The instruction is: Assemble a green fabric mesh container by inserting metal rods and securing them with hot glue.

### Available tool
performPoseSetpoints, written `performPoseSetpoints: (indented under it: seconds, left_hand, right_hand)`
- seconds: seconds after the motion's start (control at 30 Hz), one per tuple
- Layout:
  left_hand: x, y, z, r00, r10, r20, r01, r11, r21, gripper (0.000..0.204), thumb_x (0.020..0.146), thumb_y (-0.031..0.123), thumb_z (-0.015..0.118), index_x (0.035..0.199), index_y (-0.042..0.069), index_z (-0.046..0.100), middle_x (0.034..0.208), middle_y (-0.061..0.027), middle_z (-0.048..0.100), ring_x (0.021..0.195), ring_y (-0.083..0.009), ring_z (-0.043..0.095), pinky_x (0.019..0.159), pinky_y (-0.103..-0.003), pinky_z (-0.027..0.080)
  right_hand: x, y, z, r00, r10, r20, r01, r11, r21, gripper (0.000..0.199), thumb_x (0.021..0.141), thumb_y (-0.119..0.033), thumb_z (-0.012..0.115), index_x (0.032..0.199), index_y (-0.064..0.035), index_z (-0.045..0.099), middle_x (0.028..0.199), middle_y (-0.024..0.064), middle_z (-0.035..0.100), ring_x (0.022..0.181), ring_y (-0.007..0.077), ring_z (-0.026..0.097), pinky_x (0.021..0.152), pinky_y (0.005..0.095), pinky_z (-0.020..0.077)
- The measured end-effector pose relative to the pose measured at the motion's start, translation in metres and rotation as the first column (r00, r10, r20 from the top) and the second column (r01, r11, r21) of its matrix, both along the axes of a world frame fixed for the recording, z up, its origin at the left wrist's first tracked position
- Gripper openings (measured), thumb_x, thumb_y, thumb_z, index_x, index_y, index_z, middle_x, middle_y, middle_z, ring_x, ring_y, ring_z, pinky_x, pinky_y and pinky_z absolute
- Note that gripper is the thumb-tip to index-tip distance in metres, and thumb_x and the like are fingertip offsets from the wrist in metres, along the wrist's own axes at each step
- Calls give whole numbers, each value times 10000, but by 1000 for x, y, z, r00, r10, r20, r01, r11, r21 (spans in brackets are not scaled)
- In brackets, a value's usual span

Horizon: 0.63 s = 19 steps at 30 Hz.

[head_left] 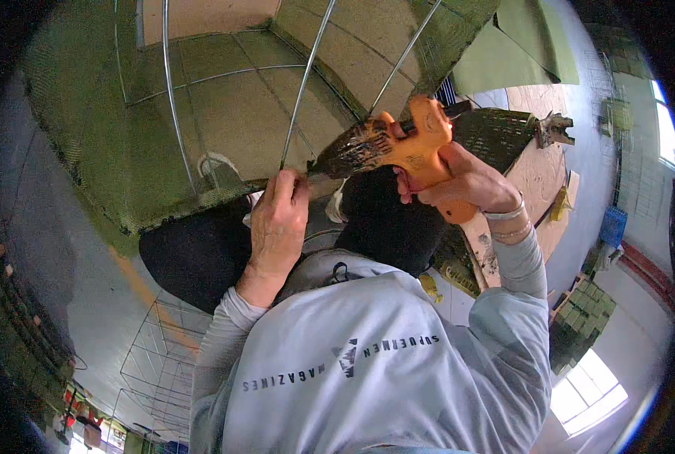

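Note:
In my right hand (pixel 470 185) is an orange pneumatic ring gun (pixel 420 147), its dark, worn nose pointing left. My fingers wrap round its grip. The gun's tip meets the near edge of a green mesh cover (pixel 231 198) close to my left fingertips. My left hand (pixel 278 219) is closed, pinching that edge beside the gun's tip; its fingertips are partly hidden. Shiny wire rods (pixel 301 98) of a frame rise over the mesh panel (pixel 224 121), which is laid across my lap.
Right of my lap stands a wooden board (pixel 553 189) with a dark slotted strip (pixel 496 136) beside it. More wire frames (pixel 159 356) stand on the floor at lower left. Stacked green blocks (pixel 583 314) and a blue bin (pixel 612 225) are at the right.

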<state>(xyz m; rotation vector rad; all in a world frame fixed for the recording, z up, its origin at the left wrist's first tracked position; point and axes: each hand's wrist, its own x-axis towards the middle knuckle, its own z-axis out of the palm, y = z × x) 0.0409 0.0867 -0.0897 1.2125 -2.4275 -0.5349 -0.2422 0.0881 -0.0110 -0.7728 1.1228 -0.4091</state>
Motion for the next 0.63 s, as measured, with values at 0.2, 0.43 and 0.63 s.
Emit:
performPoseSetpoints:
  seconds: [0.2, 0.43, 0.63]
  left_hand:
    - [2, 0, -1, 1000, -7, -1, 7, 999, -32, 166, 775, -6, 602, 927, -73, 602, 961, -134, 513, 884, -288, 590, 714, -362, 515]
    - [1, 0, -1, 1000, -24, 15, 24, 999, -24, 166, 776, -11, 596, 930, -73, 601, 960, -138, 507, 880, -297, 589, 716, -368, 515]
    - [3, 0, 0, 1000, -17, 1, 17, 1000, 12, 183, 780, -17, 583, 955, -72, 594, 965, -138, 499, 899, -296, 583, 726, -366, 513]
  right_hand:
    - [3, -1, 0, 997, -38, -69, 32, 996, -81, 340, 803, -77, 735, 1094, 11, 583, 963, 36, 645, 884, 109, 604, 805, 249, 492]
    - [15, -6, -6, 949, 197, -246, -233, 964, -127, 256, 805, -114, 724, 1016, -6, 627, 834, -7, 635, 739, 73, 553, 690, 240, 467]
    - [2, -3, 7, 1000, 10, 8, -9, 991, -135, 286, 839, -105, 686, 1106, -45, 604, 937, 25, 652, 880, 138, 606, 822, 229, 465]
